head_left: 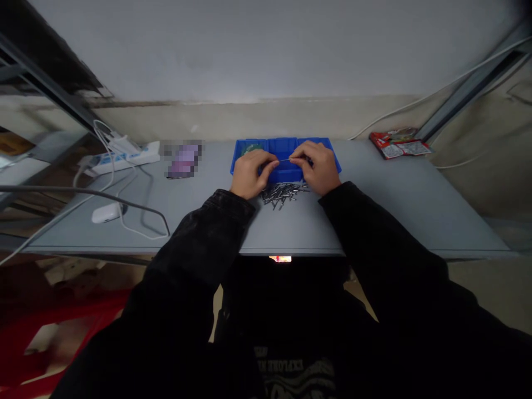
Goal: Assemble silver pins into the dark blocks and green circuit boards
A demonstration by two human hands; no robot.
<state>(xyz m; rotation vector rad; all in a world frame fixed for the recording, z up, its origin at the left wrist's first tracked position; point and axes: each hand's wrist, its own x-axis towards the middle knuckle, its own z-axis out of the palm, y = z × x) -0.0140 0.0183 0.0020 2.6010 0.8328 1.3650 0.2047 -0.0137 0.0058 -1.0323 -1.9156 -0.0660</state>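
Well, far left: white power strip (124, 158) on worktop (374, 216), pixelated purple object (183, 160) beside it. Your left grip (253, 173) and right grip (316, 167) narrow, pinching thin metal pin (285, 159) between them above blue parts bin (282, 145). Loose metal rivets (280, 195) just nearer you. Far right: red packets (399, 143).

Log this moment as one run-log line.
left hand: holds thin metal pin | right hand: holds same pin | nearby: blue plastic compartment tray, loose silver metal rivets
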